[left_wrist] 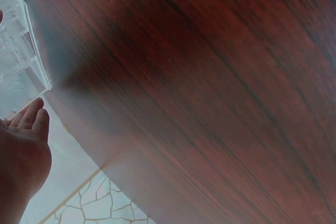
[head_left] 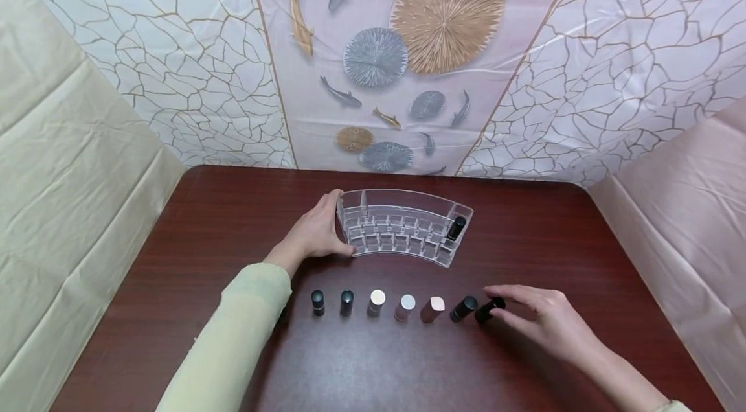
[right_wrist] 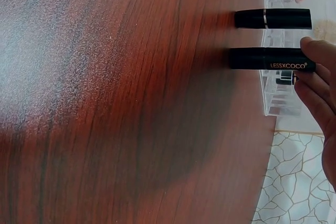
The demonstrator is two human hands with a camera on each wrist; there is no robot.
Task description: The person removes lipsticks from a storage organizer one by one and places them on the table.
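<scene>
A clear plastic lipstick organizer (head_left: pixel 402 224) with curved rows of slots stands near the back of the table. My left hand (head_left: pixel 317 227) grips its left end, thumb at the front corner and fingers at the back. One black lipstick (head_left: pixel 456 228) sits in a slot at its right end. With thumb and fingers, my right hand (head_left: pixel 548 321) pinches the top of a black lipstick tube (right_wrist: pixel 268 59) with gold lettering, at the right end of a row. Beside that tube stands another black lipstick (right_wrist: pixel 278 18) with a thin metallic band.
Leftward along the row stand a rose-gold lipstick (head_left: pixel 432 309), a silver-topped one (head_left: pixel 405 307), a cream-capped one (head_left: pixel 376 302) and two dark ones (head_left: pixel 346 302). The dark red wooden table (head_left: pixel 233 211) meets patterned cloth (head_left: pixel 204 62) at its back edge.
</scene>
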